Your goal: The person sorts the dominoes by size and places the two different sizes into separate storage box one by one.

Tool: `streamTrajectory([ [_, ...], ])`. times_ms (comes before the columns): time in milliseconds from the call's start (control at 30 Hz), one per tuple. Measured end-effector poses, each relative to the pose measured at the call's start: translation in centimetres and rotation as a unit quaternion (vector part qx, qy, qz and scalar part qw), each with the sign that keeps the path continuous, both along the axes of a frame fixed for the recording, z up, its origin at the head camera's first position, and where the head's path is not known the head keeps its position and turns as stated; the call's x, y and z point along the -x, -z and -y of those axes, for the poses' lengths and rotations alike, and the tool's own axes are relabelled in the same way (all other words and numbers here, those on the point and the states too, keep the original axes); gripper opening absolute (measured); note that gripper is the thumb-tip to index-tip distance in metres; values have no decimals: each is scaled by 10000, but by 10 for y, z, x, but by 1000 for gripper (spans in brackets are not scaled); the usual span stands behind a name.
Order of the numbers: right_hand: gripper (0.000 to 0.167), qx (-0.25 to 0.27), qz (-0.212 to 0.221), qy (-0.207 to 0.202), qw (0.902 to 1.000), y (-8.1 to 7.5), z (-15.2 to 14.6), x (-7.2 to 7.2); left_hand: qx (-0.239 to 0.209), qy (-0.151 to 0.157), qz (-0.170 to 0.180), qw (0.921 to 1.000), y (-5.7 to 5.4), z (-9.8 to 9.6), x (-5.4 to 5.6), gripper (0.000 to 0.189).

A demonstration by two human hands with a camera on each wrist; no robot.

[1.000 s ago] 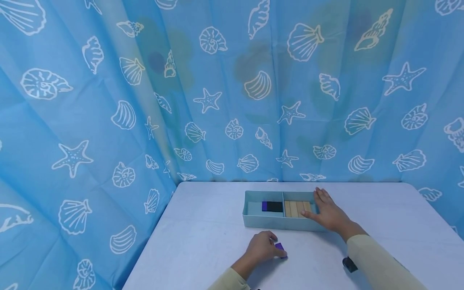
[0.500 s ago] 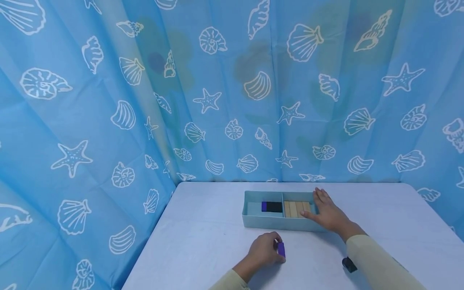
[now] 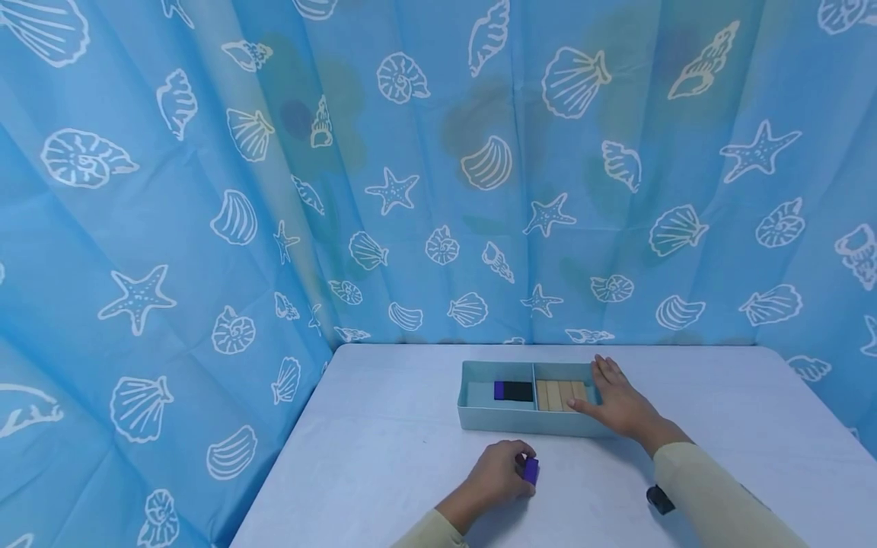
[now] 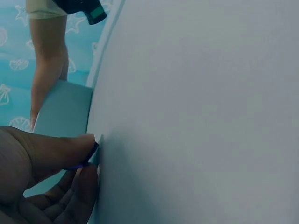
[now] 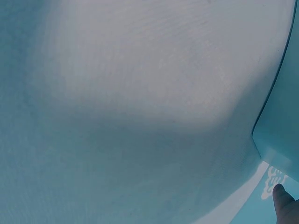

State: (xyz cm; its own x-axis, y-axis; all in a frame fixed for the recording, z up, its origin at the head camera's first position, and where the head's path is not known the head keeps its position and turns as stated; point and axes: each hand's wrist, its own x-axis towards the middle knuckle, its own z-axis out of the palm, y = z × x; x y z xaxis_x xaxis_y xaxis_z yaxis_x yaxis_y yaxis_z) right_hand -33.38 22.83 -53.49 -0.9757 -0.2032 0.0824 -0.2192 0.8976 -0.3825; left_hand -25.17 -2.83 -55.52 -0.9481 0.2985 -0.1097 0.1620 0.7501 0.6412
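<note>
My left hand (image 3: 495, 473) pinches a small purple block (image 3: 530, 470) between thumb and fingertips, close over the table in front of the box. In the left wrist view, thumb and fingertips mostly hide the purple block (image 4: 88, 160). My right hand (image 3: 625, 402) rests across the right end of a pale blue-green divided box (image 3: 496, 419), thumb over the near side and fingers stretched to the far corner. The box's left compartment holds a black piece (image 3: 518, 391) with a purple piece (image 3: 499, 390) beside it. Several light wooden blocks (image 3: 553, 395) lie side by side in the right compartment.
The box stands on a white-covered table (image 3: 370, 434) near its far side. A blue curtain (image 3: 438, 190) with shell prints hangs behind and to the left. A small black object (image 3: 661, 500) shows at the right sleeve.
My left hand has drawn back slightly to the left. The purple block has turned more upright in its fingers and shows more of its face. My right hand and the box stay put.
</note>
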Motion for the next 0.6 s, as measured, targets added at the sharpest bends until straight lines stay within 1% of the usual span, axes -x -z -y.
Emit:
streamTrajectory([
  [200, 111, -29, -28, 25, 10000, 4, -1, 4, -616, -46, 160, 9980, -6, 12, 6, 44],
  [400, 110, -45, -100, 7, 9999, 6, -2, 5, -1344, -132, 307, 9904, -15, 28, 13, 42],
  [500, 109, -31, -99, -7, 9999, 4, -2, 4, -1517, -115, 249, 9880, -20, 37, 18, 42],
  [600, 109, -27, -59, -4, 10000, 3, -2, 3, -1568, -99, 199, 9874, -26, 45, 22, 42],
])
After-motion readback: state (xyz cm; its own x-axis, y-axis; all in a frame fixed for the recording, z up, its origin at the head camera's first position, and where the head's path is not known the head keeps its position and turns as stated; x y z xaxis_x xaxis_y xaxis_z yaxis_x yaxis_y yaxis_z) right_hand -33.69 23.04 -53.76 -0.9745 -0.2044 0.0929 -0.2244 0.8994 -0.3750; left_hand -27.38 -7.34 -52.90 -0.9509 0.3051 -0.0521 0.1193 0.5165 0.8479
